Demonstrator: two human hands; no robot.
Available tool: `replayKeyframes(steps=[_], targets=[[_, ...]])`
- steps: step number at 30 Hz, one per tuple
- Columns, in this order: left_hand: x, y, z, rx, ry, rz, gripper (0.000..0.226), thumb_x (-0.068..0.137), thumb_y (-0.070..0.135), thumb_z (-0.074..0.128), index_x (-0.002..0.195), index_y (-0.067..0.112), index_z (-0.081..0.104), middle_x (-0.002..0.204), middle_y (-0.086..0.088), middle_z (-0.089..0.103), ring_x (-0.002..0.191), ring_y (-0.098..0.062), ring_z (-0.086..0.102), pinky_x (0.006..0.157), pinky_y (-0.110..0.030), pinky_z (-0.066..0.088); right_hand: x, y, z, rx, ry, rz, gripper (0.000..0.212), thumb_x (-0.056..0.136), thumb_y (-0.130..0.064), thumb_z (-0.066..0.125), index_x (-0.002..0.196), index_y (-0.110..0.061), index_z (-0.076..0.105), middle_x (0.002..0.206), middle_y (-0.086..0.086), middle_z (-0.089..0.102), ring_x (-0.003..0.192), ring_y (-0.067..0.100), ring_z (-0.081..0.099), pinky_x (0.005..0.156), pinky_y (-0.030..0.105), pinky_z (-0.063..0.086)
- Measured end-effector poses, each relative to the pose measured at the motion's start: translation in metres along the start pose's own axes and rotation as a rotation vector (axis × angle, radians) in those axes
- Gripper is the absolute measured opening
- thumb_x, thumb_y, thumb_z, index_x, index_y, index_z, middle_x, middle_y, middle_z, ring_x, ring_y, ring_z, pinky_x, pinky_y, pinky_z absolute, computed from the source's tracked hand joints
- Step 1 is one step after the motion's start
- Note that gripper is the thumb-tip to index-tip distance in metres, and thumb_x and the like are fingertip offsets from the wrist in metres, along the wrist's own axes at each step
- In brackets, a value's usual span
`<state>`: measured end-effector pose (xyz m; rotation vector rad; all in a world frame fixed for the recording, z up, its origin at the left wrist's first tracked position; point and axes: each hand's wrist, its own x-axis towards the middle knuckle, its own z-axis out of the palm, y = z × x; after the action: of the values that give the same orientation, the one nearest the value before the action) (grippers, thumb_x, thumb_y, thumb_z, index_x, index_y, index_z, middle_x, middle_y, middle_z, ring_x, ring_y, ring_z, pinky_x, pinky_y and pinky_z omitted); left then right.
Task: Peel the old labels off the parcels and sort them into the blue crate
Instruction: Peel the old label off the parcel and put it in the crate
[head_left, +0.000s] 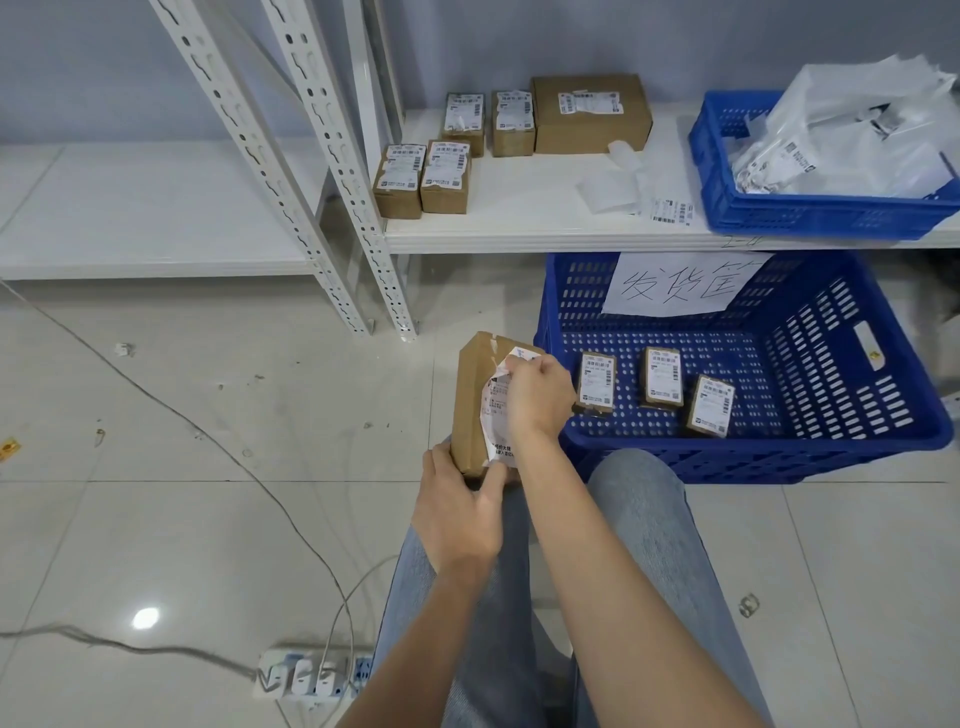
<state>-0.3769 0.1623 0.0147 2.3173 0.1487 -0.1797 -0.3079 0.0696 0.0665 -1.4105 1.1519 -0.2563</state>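
A brown cardboard parcel stands on end over my knees. My left hand grips its near bottom end. My right hand pinches the white label, which is lifted and crumpled away from the box face. To the right on the floor sits a blue crate with a handwritten paper sign; three small labelled parcels lie inside it. Several more labelled parcels and one larger box wait on the white shelf.
A second blue crate holding white plastic bags stands on the shelf at right, with peeled label scraps beside it. White shelf posts rise at centre-left. A power strip and cables lie on the tiled floor near my legs.
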Motion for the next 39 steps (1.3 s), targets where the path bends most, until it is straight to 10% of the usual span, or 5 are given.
replayKeyframes(steps=[12,28,36,39], targets=[[-0.002,0.005,-0.005,-0.032,0.001,0.017,0.074,0.061,0.072,0.034,0.107,0.017,0.054,0.097,0.007,0.059,0.080,-0.015,0.061,0.066,-0.029,0.041,0.005,-0.015,-0.006,-0.094,-0.043,-0.060,0.048,0.092,-0.043,0.058,0.059,-0.011,0.047,0.060,-0.001,0.050,0.058,0.012,0.051,0.051,0.025,0.034],[0.000,0.003,-0.009,-0.090,-0.017,-0.034,0.065,0.059,0.066,0.032,0.099,0.019,0.052,0.092,0.005,0.061,0.073,-0.007,0.057,0.061,-0.020,0.035,0.005,-0.002,-0.014,-0.032,-0.079,0.006,0.028,0.087,-0.012,0.055,0.060,-0.009,0.051,0.064,0.004,0.053,0.061,0.018,0.049,0.055,0.030,0.037],[0.000,0.001,-0.007,-0.101,-0.032,-0.057,0.042,0.071,0.054,0.043,0.095,0.021,0.051,0.092,0.003,0.063,0.073,-0.007,0.057,0.063,-0.021,0.036,0.008,-0.009,-0.018,0.192,-0.006,0.142,0.051,0.094,-0.047,0.047,0.058,-0.012,0.050,0.069,0.001,0.055,0.068,0.017,0.051,0.068,0.033,0.040],[0.000,0.001,-0.007,-0.107,-0.039,-0.049,0.039,0.070,0.051,0.047,0.095,0.022,0.052,0.091,0.003,0.063,0.074,-0.008,0.058,0.063,-0.023,0.038,0.015,-0.013,-0.018,0.014,-0.021,0.082,0.047,0.091,-0.046,0.057,0.063,-0.009,0.052,0.068,0.000,0.055,0.062,0.013,0.052,0.052,0.026,0.033]])
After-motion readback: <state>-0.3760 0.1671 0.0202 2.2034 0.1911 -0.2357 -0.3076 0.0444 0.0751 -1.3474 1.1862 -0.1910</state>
